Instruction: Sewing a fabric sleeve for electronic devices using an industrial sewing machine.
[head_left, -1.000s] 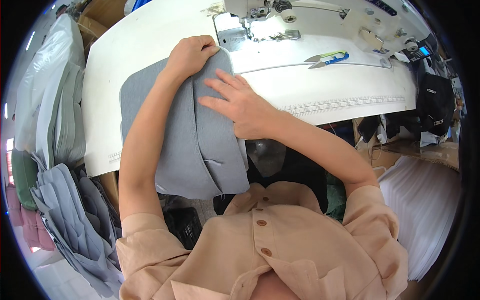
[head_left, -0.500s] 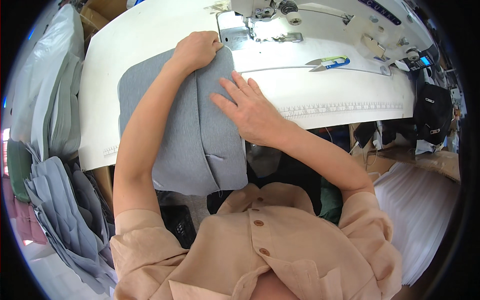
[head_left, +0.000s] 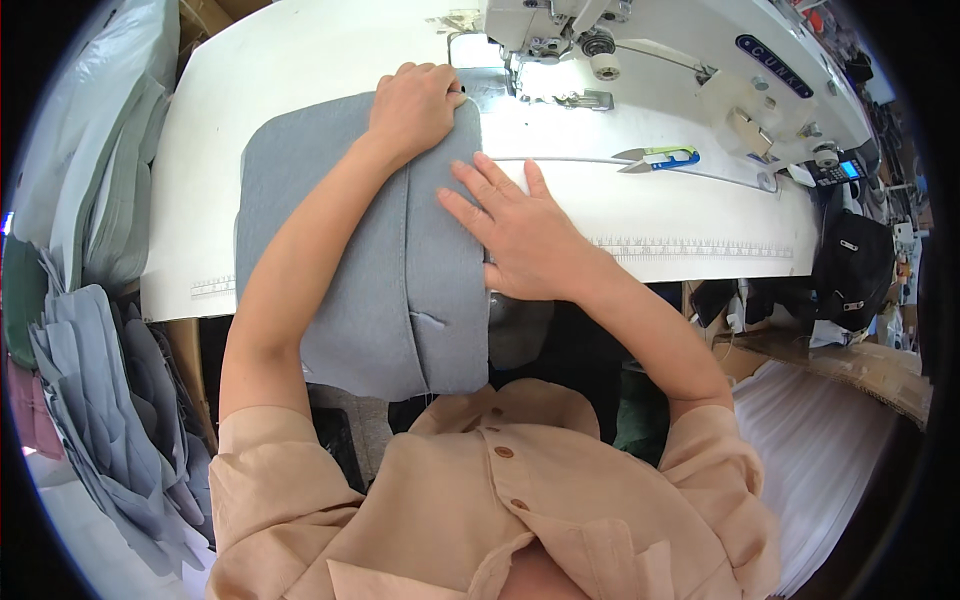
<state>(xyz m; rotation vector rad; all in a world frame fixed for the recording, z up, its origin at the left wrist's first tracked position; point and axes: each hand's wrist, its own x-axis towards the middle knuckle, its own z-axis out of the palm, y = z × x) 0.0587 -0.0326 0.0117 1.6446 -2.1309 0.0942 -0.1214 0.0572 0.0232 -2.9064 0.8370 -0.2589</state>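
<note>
A grey fabric panel (head_left: 350, 250) with rounded corners lies partly on the white sewing table, its lower part hanging over the front edge toward me. A seam runs down it, and a small slit-like fold shows near its bottom. My left hand (head_left: 415, 108) is closed on the panel's far right corner, thumb and fingers pinching it just left of the sewing machine's needle area (head_left: 512, 85). Flat on the panel's right edge rests my right hand (head_left: 525, 235), its fingers spread and partly reaching onto the tabletop.
The white sewing machine (head_left: 720, 90) stands at the back right. Thread snips (head_left: 657, 158) with a green and blue handle lie on the table (head_left: 640, 205). Stacked grey fabric pieces (head_left: 90, 370) hang at left; white sheets (head_left: 815, 470) are piled at right.
The whole view has shifted slightly. My right hand's fingers are spread wider on the panel's edge, while my left hand keeps its pinch at the corner.
</note>
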